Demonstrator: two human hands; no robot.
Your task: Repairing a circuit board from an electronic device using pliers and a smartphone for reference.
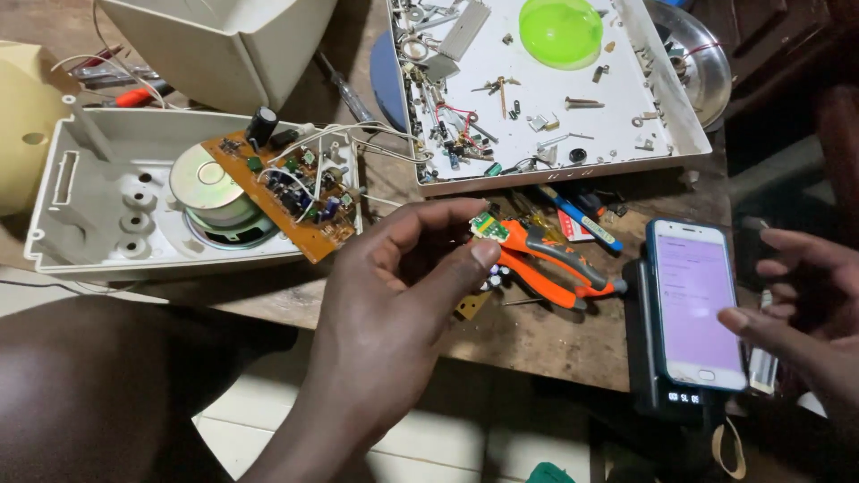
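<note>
My left hand (pixel 394 304) is raised over the table edge, pinching a small green circuit board (pixel 489 228) between thumb and fingers. My right hand (pixel 805 304) is at the right edge, thumb hovering over the lit screen of a smartphone (pixel 696 300) that lies on a black power bank (pixel 646 358). Orange-handled pliers (pixel 550 264) lie on the wooden table just behind the small board.
An opened grey speaker housing (pixel 98 192) holds a round speaker (pixel 210 183) and a brown circuit board (pixel 282 192) with white wires. A white tray (pixel 573 116) holds screws, small parts and a green dome (pixel 561 31). Screwdrivers (pixel 582 215) lie nearby. A beige casing (pixel 224 45) stands behind.
</note>
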